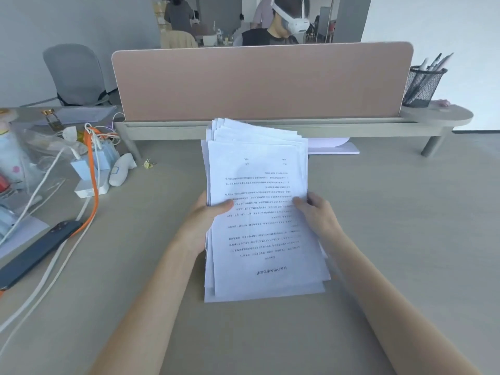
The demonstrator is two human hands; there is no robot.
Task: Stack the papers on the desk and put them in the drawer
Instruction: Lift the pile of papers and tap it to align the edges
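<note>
1. The papers (259,212) sit at the centre of the view, over the table (392,239), a thick sheaf with its printed side up and the text upside down to the wearer; its far end fans out toward 12 o'clock, so the sheets are gathered but not yet squared.
2. The left hand (205,220) holds the sheaf's 9 o'clock edge; its thumb lies on the top sheet, and the fingers go under the pile out of sight, so the hand reads as clamped on the papers; this grip likely keeps the loose edges from sliding.
3. The right hand (315,212) rests at the 3 o'clock edge, fingers (300,200) together and laid on the top page; whether it pinches the sheaf or only steadies it I cannot tell; the two hands bracket the pile, probably to square it.
4. A further white sheet (335,147) lies at 1 o'clock under the shelf (270,128), apart from the pile; it may need collecting.
5. Cables (54,266), a phone (35,253) and other clutter lie at 9 o'clock, a pen cup (422,86) at 2 o'clock; all well apart from the papers.
6. No drawer shows; stowing remains to be done.
</note>
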